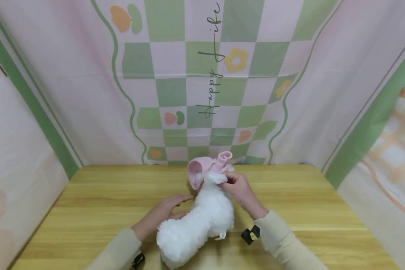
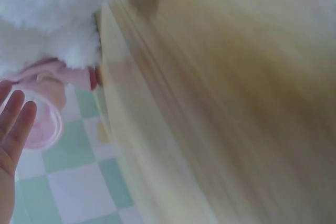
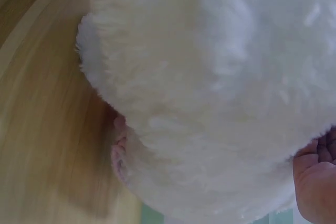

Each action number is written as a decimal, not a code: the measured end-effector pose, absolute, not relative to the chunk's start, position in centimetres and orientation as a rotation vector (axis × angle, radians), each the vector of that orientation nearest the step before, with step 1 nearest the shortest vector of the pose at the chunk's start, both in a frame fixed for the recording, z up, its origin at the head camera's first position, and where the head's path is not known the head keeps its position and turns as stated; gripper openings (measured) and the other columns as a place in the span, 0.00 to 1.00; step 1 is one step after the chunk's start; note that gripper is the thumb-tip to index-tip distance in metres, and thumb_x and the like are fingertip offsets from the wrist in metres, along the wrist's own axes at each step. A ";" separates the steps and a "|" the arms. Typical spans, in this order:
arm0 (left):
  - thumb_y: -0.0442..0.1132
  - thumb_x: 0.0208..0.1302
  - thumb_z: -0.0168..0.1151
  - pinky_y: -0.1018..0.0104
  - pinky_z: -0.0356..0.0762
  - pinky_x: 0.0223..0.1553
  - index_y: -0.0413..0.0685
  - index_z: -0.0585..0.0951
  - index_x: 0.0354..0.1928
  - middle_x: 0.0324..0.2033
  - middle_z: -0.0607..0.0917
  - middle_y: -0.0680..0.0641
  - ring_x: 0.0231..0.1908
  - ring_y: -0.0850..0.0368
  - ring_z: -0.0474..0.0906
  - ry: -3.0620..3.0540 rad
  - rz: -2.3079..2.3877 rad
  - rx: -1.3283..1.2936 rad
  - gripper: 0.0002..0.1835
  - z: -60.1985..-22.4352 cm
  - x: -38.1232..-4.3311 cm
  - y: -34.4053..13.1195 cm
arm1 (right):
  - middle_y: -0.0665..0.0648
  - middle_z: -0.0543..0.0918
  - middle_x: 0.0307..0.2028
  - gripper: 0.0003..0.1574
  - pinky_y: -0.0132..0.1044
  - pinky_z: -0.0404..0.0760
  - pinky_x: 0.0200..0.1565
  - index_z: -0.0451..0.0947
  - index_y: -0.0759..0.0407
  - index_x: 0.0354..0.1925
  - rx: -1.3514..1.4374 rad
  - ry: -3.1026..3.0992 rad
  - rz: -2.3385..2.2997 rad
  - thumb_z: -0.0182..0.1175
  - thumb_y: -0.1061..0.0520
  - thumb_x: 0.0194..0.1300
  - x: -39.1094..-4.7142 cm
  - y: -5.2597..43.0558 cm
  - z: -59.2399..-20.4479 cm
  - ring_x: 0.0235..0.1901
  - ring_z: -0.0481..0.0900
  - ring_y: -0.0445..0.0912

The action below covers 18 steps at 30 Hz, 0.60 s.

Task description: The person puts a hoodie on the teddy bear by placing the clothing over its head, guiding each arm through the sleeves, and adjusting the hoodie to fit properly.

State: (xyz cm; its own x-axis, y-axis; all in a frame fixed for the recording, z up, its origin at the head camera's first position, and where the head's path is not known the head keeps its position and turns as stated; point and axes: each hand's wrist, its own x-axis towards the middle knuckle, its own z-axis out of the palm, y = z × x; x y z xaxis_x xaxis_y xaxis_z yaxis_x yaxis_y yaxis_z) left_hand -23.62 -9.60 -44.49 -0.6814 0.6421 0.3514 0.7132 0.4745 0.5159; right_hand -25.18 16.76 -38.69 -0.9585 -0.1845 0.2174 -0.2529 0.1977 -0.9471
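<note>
A white fluffy plush toy [image 1: 202, 217] lies lengthwise across the table in the head view, with a small white tag on its right side. Pink cloth with tube-like openings [image 1: 202, 167], like a small garment, sits around its far end. There my right hand [image 1: 241, 191] pinches the toy's white fur beside the pink cloth. In the right wrist view the plush fills most of the frame, and its fur partly hides the right hand's fingers [image 3: 320, 156]. My left hand [image 1: 163, 212] is beside the toy's left flank, fingers extended; the left wrist view shows those fingers spread near the pink cloth.
The wooden table [image 1: 104, 210] ends at its back edge against a hanging cloth [image 1: 170, 60] with green checks and flowers. Fabric panels rise at both sides. Black devices are strapped at both wrists, the right one [image 1: 250, 234] close to the toy.
</note>
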 end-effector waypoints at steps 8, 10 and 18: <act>0.43 0.65 0.59 0.57 0.81 0.53 0.41 0.75 0.59 0.55 0.81 0.42 0.53 0.46 0.79 -2.601 -1.021 -1.069 0.23 -42.9 -24.0 -11.6 | 0.69 0.84 0.41 0.16 0.25 0.79 0.41 0.78 0.76 0.46 0.440 -2.415 1.864 0.59 0.66 0.61 -25.5 15.5 -39.5 0.34 0.77 0.32; 0.43 0.65 0.59 0.58 0.82 0.51 0.42 0.76 0.58 0.53 0.82 0.42 0.51 0.47 0.81 -2.578 -0.983 -1.045 0.21 -42.3 -24.2 -11.8 | 0.73 0.82 0.44 0.16 0.26 0.80 0.42 0.78 0.75 0.47 0.463 -2.419 1.877 0.58 0.66 0.62 -25.6 15.2 -39.7 0.36 0.78 0.33; 0.41 0.66 0.58 0.61 0.82 0.50 0.42 0.79 0.55 0.50 0.84 0.44 0.50 0.49 0.81 -2.538 -1.054 -1.008 0.17 -39.7 -24.7 -11.9 | 0.75 0.80 0.47 0.17 0.25 0.79 0.44 0.76 0.77 0.49 0.562 -2.395 1.902 0.58 0.66 0.63 -25.8 14.5 -40.0 0.39 0.77 0.31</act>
